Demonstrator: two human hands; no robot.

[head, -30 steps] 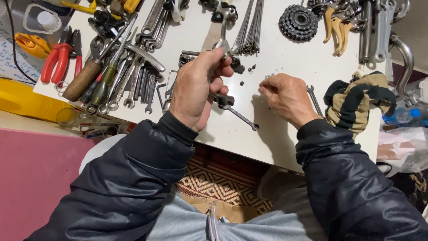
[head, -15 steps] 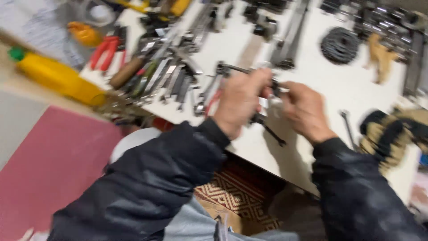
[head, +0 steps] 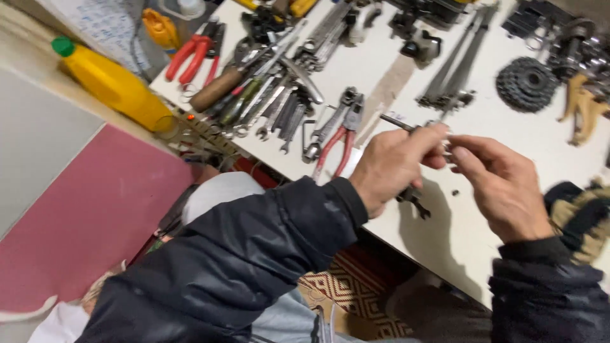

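Observation:
My left hand [head: 391,164] is raised over the white board [head: 483,146] and grips a small dark metal part with a thin rod [head: 395,122] sticking out to the upper left. My right hand [head: 502,184] meets it from the right, its fingertips pinched at the same part. What the right fingertips hold is too small to tell. A dark metal piece [head: 416,200] hangs below my left palm. Both arms wear dark padded sleeves.
Red-handled pliers [head: 337,136] lie just left of my hands, beside a spread of wrenches [head: 279,105]. A black gear cluster [head: 526,82] and thin spokes [head: 454,70] lie behind. A yellow bottle [head: 111,82] lies off the board's left edge. Gloves [head: 581,219] sit at right.
My view has swung right and tilted, so the board now runs diagonally. Both hands have lifted off the board and come together around the small part.

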